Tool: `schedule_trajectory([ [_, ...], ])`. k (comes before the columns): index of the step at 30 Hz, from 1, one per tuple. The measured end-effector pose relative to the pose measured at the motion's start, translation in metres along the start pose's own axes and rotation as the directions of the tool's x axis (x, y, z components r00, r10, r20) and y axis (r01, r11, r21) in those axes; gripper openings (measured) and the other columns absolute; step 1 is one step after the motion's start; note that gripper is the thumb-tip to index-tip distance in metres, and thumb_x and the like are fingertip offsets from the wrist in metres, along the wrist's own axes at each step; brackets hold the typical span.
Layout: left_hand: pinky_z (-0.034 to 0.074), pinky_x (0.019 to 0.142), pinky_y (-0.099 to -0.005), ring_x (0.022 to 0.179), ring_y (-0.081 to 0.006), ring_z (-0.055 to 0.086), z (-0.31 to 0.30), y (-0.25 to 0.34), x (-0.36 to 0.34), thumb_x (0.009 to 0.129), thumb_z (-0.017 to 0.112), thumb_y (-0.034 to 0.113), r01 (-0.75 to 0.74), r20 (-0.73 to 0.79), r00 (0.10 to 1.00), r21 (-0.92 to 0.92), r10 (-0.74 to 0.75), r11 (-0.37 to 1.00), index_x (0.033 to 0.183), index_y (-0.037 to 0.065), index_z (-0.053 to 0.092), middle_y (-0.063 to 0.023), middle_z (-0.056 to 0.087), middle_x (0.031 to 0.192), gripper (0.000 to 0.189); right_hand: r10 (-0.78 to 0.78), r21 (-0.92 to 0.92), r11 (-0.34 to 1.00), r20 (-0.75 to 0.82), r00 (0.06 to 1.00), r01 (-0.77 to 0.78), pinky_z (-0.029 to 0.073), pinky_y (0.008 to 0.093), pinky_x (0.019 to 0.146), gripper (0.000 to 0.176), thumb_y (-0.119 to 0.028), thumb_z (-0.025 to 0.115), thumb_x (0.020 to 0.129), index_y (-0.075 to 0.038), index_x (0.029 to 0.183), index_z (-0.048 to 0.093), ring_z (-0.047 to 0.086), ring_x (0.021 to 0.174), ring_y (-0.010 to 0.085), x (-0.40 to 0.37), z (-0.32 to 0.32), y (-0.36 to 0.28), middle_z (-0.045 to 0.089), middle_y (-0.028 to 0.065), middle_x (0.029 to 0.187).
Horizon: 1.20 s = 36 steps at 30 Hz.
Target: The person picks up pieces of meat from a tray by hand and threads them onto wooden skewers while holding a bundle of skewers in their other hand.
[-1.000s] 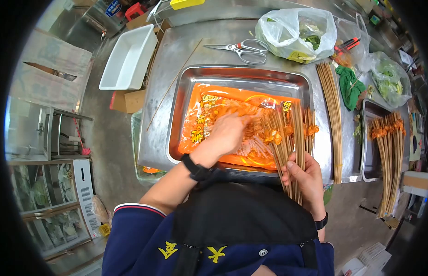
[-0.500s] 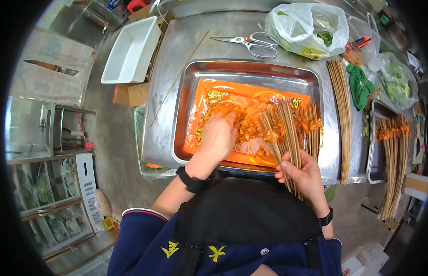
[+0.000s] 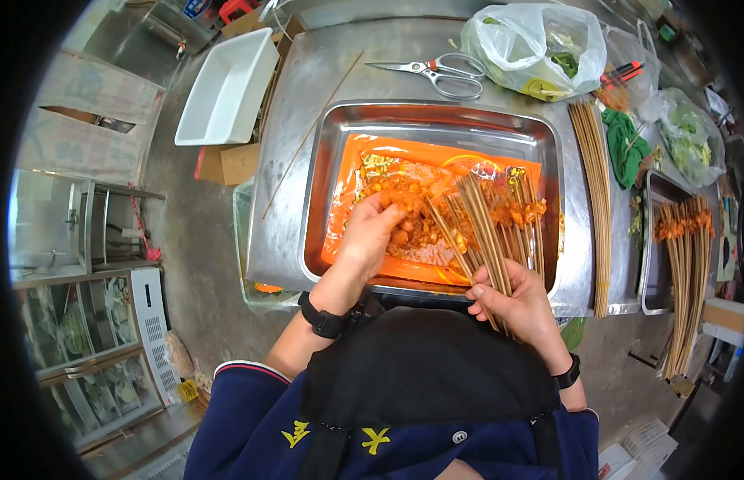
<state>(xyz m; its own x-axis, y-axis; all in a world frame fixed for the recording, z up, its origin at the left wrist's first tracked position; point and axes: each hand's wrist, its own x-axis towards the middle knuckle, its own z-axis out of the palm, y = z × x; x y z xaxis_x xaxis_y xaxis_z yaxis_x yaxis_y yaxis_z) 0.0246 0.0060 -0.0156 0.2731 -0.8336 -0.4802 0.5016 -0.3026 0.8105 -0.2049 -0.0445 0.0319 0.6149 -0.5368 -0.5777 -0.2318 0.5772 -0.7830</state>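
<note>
My left hand (image 3: 372, 230) pinches a piece of the orange-coated meat (image 3: 412, 208) above the orange plastic bag (image 3: 356, 152) inside the steel tray (image 3: 436, 112). My right hand (image 3: 512, 300) is closed round a bundle of wooden skewers (image 3: 488, 240) that slants up over the tray's right half. One skewer of the bundle leans apart toward my left hand. Skewers with coated meat (image 3: 528, 212) lie at the tray's right side, partly behind the held bundle.
Scissors (image 3: 436, 70) and a long single skewer (image 3: 314, 132) lie on the steel table (image 3: 308, 64). To the right are bare skewers (image 3: 593, 200), a green cloth (image 3: 625, 148), plastic bags (image 3: 536, 52) and a second tray (image 3: 650, 272) with loaded skewers (image 3: 685, 240). A white bin (image 3: 228, 88) stands left.
My left hand has lifted out of the meat and moved slightly left, now with a piece between its fingers. My right hand and its skewers have shifted left.
</note>
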Motion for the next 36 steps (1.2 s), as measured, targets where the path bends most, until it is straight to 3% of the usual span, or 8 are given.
schedule_trajectory([
  [1, 0.048, 0.065, -0.0248, 0.073, -0.0123, 0.056, 0.001, 0.001, 0.0, 0.085, 0.051, 0.01, -0.001, 0.003, 1.0, 0.001, 0.001, 1.0, 0.101, 0.001, 0.054, -0.0042, 0.059, 0.088, 0.018, 0.009, -0.003, 1.0, 0.009, 1.0, -0.009, 0.05, 0.0209, 0.055, 0.014, -0.005, 0.056, 0.082, 0.001, 0.094, 0.052, 0.06, 0.062, 0.0108, 0.0, 0.0, 0.001, 0.059, 0.007, 0.077],
  [3, 0.048, 0.065, -0.0262, 0.075, -0.0135, 0.057, 0.006, 0.007, -0.003, 0.086, 0.048, 0.011, -0.043, 0.088, 0.994, -0.193, 0.061, 0.98, 0.103, 0.001, 0.052, -0.0055, 0.059, 0.09, 0.02, -0.002, -0.01, 1.0, 0.011, 1.0, 0.002, 0.05, 0.0216, 0.054, 0.014, -0.005, 0.056, 0.082, 0.001, 0.094, 0.052, 0.06, 0.062, 0.0113, 0.0, 0.0, 0.003, 0.06, 0.0081, 0.077],
  [6, 0.049, 0.066, -0.0272, 0.076, -0.0145, 0.058, 0.015, 0.013, -0.009, 0.087, 0.046, 0.011, -0.034, 0.04, 0.998, -0.271, 0.046, 0.962, 0.103, 0.001, 0.052, -0.0066, 0.059, 0.092, 0.02, -0.013, -0.017, 1.0, 0.017, 1.0, 0.013, 0.051, 0.0223, 0.053, 0.013, -0.004, 0.056, 0.082, 0.0, 0.093, 0.051, 0.06, 0.061, 0.0118, 0.0, 0.001, 0.003, 0.06, 0.0091, 0.076],
  [18, 0.047, 0.072, -0.0254, 0.079, -0.0119, 0.056, 0.019, 0.012, -0.012, 0.085, 0.049, 0.009, -0.085, 0.071, 0.99, -0.359, 0.118, 0.929, 0.103, 0.003, 0.053, -0.0037, 0.059, 0.093, 0.019, -0.028, -0.067, 0.997, 0.065, 0.998, 0.032, 0.045, 0.0208, 0.048, 0.012, -0.007, 0.053, 0.085, -0.001, 0.094, 0.05, 0.055, 0.055, 0.0088, -0.003, 0.004, 0.0, 0.058, 0.0064, 0.073],
  [22, 0.047, 0.069, -0.0243, 0.076, -0.0114, 0.055, 0.02, 0.011, -0.013, 0.085, 0.051, 0.009, -0.099, 0.043, 0.992, -0.338, 0.12, 0.936, 0.103, 0.003, 0.053, -0.0032, 0.059, 0.092, 0.019, -0.024, -0.076, 0.997, 0.092, 0.995, 0.031, 0.045, 0.0191, 0.05, 0.011, -0.007, 0.05, 0.086, -0.001, 0.096, 0.049, 0.053, 0.056, 0.0063, -0.003, 0.003, 0.0, 0.057, 0.0048, 0.076],
  [31, 0.047, 0.065, -0.0223, 0.076, -0.0094, 0.055, 0.012, 0.006, -0.006, 0.082, 0.056, 0.006, -0.195, 0.134, 0.963, -0.247, 0.233, 0.949, 0.101, 0.002, 0.056, -0.0035, 0.06, 0.093, 0.02, -0.016, -0.047, 0.999, 0.129, 0.992, 0.022, 0.045, 0.0203, 0.05, 0.014, -0.01, 0.051, 0.087, -0.003, 0.098, 0.048, 0.053, 0.056, 0.0072, -0.003, 0.0, 0.001, 0.057, 0.005, 0.075],
  [33, 0.046, 0.064, -0.0216, 0.074, -0.0085, 0.055, 0.019, 0.008, -0.008, 0.082, 0.056, 0.006, -0.274, 0.082, 0.954, -0.141, 0.287, 0.951, 0.102, 0.001, 0.057, -0.0042, 0.061, 0.093, 0.021, -0.02, -0.054, 0.998, 0.13, 0.991, 0.028, 0.046, 0.0202, 0.05, 0.014, -0.01, 0.051, 0.087, -0.003, 0.097, 0.047, 0.054, 0.057, 0.0074, -0.003, 0.001, 0.001, 0.057, 0.0049, 0.075],
  [36, 0.046, 0.063, -0.0217, 0.073, -0.0083, 0.055, 0.019, 0.008, -0.01, 0.082, 0.056, 0.005, -0.29, 0.079, 0.95, -0.134, 0.302, 0.948, 0.101, 0.0, 0.057, -0.0044, 0.061, 0.091, 0.02, -0.023, -0.063, 0.998, 0.134, 0.991, 0.031, 0.046, 0.0201, 0.051, 0.013, -0.01, 0.051, 0.086, -0.003, 0.097, 0.047, 0.054, 0.058, 0.0076, -0.004, 0.001, 0.0, 0.056, 0.0047, 0.075],
])
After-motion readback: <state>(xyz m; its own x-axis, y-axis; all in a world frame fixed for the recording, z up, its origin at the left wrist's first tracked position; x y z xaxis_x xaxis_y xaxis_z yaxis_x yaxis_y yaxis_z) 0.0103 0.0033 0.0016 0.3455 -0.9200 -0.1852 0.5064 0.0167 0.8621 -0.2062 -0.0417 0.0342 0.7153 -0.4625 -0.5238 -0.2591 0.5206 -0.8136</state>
